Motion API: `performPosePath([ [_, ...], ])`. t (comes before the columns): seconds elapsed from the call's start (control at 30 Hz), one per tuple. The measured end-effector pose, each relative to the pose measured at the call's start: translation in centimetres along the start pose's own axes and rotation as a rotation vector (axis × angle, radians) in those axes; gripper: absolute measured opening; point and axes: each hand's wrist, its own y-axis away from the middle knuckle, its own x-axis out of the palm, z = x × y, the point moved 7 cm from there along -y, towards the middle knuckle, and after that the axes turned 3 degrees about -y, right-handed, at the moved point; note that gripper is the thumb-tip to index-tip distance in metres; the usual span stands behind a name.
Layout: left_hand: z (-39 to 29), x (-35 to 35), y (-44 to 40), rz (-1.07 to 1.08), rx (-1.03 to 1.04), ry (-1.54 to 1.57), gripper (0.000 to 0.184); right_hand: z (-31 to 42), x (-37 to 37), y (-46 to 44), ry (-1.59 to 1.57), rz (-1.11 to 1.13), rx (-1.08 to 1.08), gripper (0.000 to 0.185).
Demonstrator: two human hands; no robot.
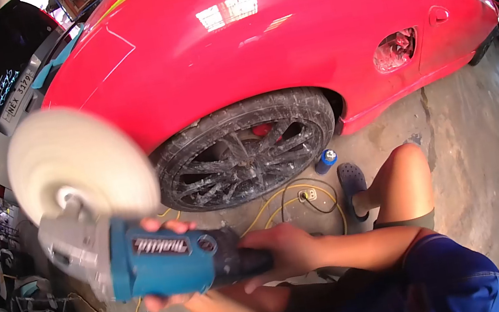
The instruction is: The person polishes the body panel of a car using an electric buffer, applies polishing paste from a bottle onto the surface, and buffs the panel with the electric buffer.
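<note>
A blue and grey Makita polisher (pixel 161 256) is held up at the lower left, its round off-white pad (pixel 77 157) blurred and tilted in front of the red car's (pixel 195 60) front end. My left hand (pixel 171 299) grips the tool body from beneath, with fingers showing along both edges and the palm hidden. Around the black rear handle my right hand (pixel 284 252) is closed. Whether the pad touches the paint I cannot tell. Behind the tool, the car's dusty black wheel (pixel 246 156) stands under the fender.
A blue bottle (pixel 326 160) stands on the concrete floor (pixel 489 183) beside the wheel. Near it lie a socket outlet (pixel 309 195) and a looping yellow cord (pixel 264 209). My foot wears a dark clog (pixel 352 188). Another vehicle with a licence plate (pixel 17 98) is at the left.
</note>
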Motion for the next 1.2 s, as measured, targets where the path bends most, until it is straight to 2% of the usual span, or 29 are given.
performPosePath([
  [0.03,-1.8,-0.8,0.5,0.009,0.037,-0.026,0.121,0.5,0.8,-0.8,0.008,0.000,-0.067,0.086],
  [0.13,-6.5,-2.6,1.7,0.081,0.112,-0.107,0.120,0.3,4.7,-3.0,-0.061,0.219,-0.100,0.086],
  [0.23,-9.3,-5.3,2.9,0.092,0.167,-0.123,0.121,1.3,5.8,-4.0,0.001,0.161,-0.212,0.080],
  [0.33,-10.8,-8.1,4.1,-0.024,0.207,-0.093,0.119,-2.9,4.0,-3.6,0.018,-0.171,-0.375,0.066],
  [0.4,-11.5,-9.8,4.8,-0.085,0.239,-0.089,0.116,-11.3,4.4,-1.5,-0.233,-0.287,-0.058,0.048],
  [0.47,-12.4,-11.0,5.4,-0.092,0.236,-0.095,0.114,-19.3,5.0,2.9,0.031,-0.320,0.263,0.043],
  [0.5,-12.8,-11.6,5.7,-0.096,0.233,-0.101,0.113,-23.3,5.9,6.3,0.182,-0.149,0.564,0.048],
  [0.53,-13.2,-12.1,6.0,-0.082,0.233,-0.103,0.112,-28.9,8.3,10.5,0.369,0.169,0.673,0.055],
  [0.57,-13.5,-12.2,6.1,-0.073,0.234,-0.103,0.112,-32.9,11.2,15.1,0.439,0.557,0.673,0.060],
  [0.63,-13.6,-12.5,6.5,-0.067,0.227,-0.097,0.113,-40.5,18.2,26.1,0.349,1.208,0.554,0.054],
  [0.67,-13.5,-12.2,6.5,-0.052,0.230,-0.101,0.113,-40.2,20.3,29.6,0.154,1.226,0.504,0.054],
  [0.73,-13.2,-11.8,6.3,-0.073,0.239,-0.096,0.114,-37.3,19.9,29.7,-0.054,1.253,0.616,0.053],
  [0.8,-12.9,-11.8,5.8,-0.110,0.256,-0.099,0.114,-35.0,18.3,28.5,-0.081,1.273,0.943,0.052],
  [0.97,-12.9,-14.5,3.6,-0.197,0.302,-0.113,0.113,-36.6,20.2,27.1,-0.159,1.249,0.938,0.051],
  [1.07,-13.3,-17.4,2.4,-0.149,0.270,-0.124,0.116,-37.3,20.4,25.9,-0.141,1.235,0.945,0.049],
  [1.1,-13.6,-18.4,2.0,-0.132,0.242,-0.127,0.118,-37.5,20.7,25.6,-0.139,1.224,0.944,0.049],
  [1.13,-13.8,-18.9,1.0,-0.011,0.170,-0.143,0.121,-37.5,21.0,25.6,-0.132,1.210,0.932,0.048],
  [1.2,-14.0,-20.5,-0.2,-0.006,0.066,-0.063,0.122,-37.1,21.8,26.2,-0.123,1.183,0.914,0.047],
])
